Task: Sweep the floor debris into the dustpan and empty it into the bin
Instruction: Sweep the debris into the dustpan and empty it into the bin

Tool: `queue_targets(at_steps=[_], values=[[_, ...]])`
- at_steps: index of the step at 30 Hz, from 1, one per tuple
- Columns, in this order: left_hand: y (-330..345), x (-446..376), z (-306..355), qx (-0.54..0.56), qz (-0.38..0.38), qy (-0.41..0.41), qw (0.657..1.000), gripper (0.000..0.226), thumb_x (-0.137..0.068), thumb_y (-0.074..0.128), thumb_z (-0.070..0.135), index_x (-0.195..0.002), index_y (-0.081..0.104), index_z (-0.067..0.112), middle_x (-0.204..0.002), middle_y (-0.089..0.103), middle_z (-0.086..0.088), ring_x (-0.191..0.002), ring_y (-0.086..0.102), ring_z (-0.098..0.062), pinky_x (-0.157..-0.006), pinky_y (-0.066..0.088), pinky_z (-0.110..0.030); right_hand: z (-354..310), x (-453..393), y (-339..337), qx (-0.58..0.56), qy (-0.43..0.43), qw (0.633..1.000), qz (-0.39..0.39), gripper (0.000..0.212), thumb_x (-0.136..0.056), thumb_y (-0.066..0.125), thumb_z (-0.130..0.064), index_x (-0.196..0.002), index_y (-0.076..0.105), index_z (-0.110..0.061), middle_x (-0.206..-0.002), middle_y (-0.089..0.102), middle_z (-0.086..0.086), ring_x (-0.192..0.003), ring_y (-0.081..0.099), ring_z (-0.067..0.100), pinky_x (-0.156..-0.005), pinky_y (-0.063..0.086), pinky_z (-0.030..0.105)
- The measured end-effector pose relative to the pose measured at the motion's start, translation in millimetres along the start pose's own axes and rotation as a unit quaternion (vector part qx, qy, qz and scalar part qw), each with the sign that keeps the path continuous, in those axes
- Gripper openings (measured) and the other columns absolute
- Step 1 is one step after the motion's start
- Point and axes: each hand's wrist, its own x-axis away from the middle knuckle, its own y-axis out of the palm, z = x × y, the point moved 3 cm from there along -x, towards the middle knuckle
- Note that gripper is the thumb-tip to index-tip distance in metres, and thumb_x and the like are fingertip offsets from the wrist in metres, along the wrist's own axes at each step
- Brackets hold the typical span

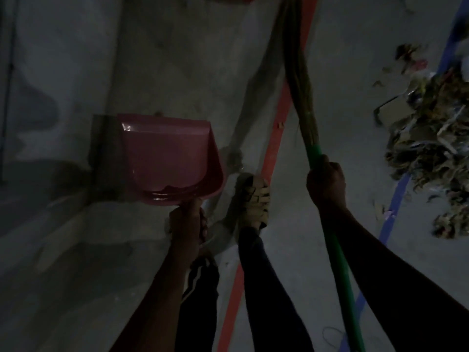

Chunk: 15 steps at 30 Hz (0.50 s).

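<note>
Above the floor (76,250), our two hands gripped one dustpan (167,158), nearly empty, and one broom (317,153); one debris pile (431,138) lay right.

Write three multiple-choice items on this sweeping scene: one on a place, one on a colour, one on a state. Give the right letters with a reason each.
1. Where does the debris pile lie?
A. at the right of the view
B. inside the dustpan
C. at the left of the view

2. What colour is the broom handle?
A. white
B. green
C. yellow

3. How is the dustpan right now?
A. heaped full
B. lying upside down on the floor
C. held by its handle, nearly empty

Answers:
1 A: the litter sits on the floor by the blue line, right of the broom.
2 B: the stick in the right hand is green.
3 C: the left hand grips its handle, and only a small dark bit shows inside.
</note>
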Motion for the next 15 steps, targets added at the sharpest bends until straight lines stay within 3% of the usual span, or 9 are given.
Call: queue_targets(at_steps=[4, 6, 10, 13, 15], values=[[-39.7, 4.4, -9.2, 0.03, 0.003, -0.027, 0.999, 0.042, -0.091, 0.063, 0.027, -0.057, 0.044, 0.011, -0.043, 0.039, -0.004, -0.031, 0.032, -0.017, -0.042, 0.028, -0.022, -31.8, 30.1, 17.6, -0.006, -0.121, 0.993, 0.002, 0.046, -0.092, 0.059, -0.009, -0.136, 0.052, 0.004, -0.107, 0.059, 0.031, -0.088, 0.06, 0.046, -0.068, 0.043, 0.036], [-57.3, 7.1, -11.2, 0.034, -0.004, -0.035, 0.999, 0.043, -0.091, 0.058, 0.025, -0.054, 0.042, 0.011, -0.041, 0.036, -0.004, -0.028, 0.029, -0.015, -0.04, 0.026, -0.017, -50.8, 47.3, 33.4, -0.01, -0.188, 0.982, -0.026, 0.046, -0.09, 0.054, -0.014, -0.133, 0.054, 0.004, -0.104, 0.06, 0.029, -0.082, 0.061, 0.045, -0.065, 0.037, 0.031], [-93.0, 12.4, -17.6, 0.053, 0.021, -0.032, 0.998, 0.042, -0.093, 0.058, 0.023, -0.055, 0.042, 0.013, -0.044, 0.036, -0.004, -0.026, 0.03, -0.014, -0.038, 0.026, -0.013, -90.9, 86.1, 61.8, -0.004, -0.297, 0.949, -0.11, 0.059, -0.088, 0.046, -0.029, -0.144, 0.048, -0.01, -0.117, 0.058, 0.02, -0.086, 0.063, 0.039, -0.063, 0.048, 0.033], [-111.2, 12.9, -25.6, 0.082, 0.031, -0.026, 0.996, 0.042, -0.097, 0.059, 0.025, -0.06, 0.041, 0.014, -0.044, 0.036, -0.001, -0.027, 0.03, -0.012, -0.036, 0.025, -0.014, -115.0, 111.3, 72.0, 0.003, -0.333, 0.933, -0.135, 0.048, -0.091, 0.059, -0.011, -0.139, 0.054, -0.007, -0.125, 0.056, 0.022, -0.08, 0.066, 0.037, -0.059, 0.047, 0.033], [-122.8, 14.1, -32.3, 0.101, 0.043, -0.027, 0.994, 0.042, -0.097, 0.061, 0.024, -0.061, 0.042, 0.013, -0.043, 0.039, 0.0, -0.027, 0.031, -0.011, -0.034, 0.025, -0.015, -119.2, 121.3, 81.5, -0.001, -0.324, 0.934, -0.152, 0.045, -0.092, 0.06, -0.006, -0.136, 0.057, -0.007, -0.125, 0.055, 0.02, -0.077, 0.065, 0.038, -0.06, 0.054, 0.038]])
